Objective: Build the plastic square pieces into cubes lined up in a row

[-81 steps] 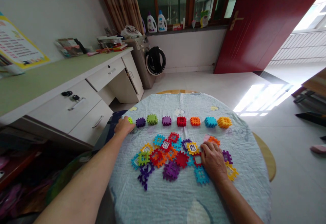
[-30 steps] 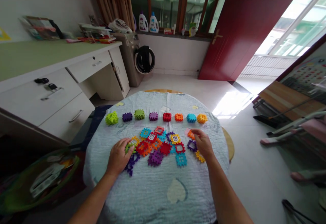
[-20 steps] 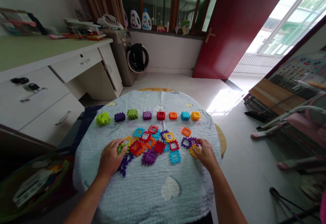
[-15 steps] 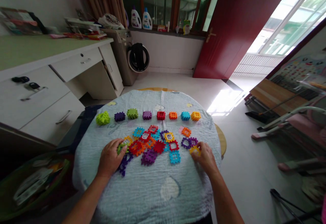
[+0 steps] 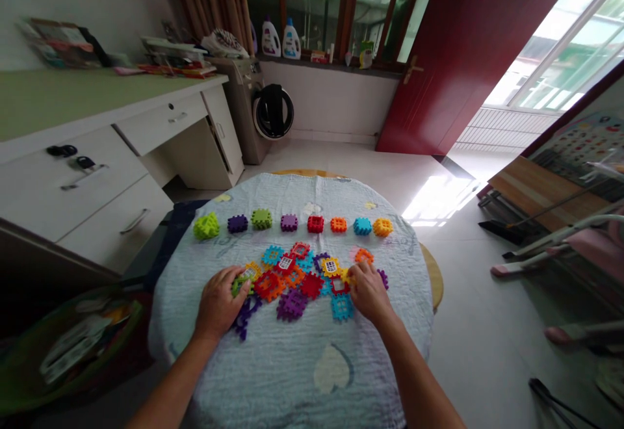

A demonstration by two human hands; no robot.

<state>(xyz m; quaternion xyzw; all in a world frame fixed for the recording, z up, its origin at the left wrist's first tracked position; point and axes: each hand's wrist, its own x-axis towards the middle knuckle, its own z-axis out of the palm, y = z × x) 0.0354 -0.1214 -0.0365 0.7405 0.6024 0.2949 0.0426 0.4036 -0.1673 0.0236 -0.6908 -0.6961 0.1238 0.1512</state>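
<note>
Right hand shifted left, pinching notched yellow tile; plastic, apparently.

Lit mainly by daylight from the upper right of the frame, blown out to near white at the tall framed window. Glaring in a hard-edged patch on the pale tiled floor, right of centre. Softly lit, with faint shadows, across the round worktop under pale blue cloth. Sharp enough mid-frame for the notched edges of the small multicoloured plastic tiles. Dim and murky around the green basket, lower left. Stretched and slanted toward the edges; smeared at upper left.
</note>
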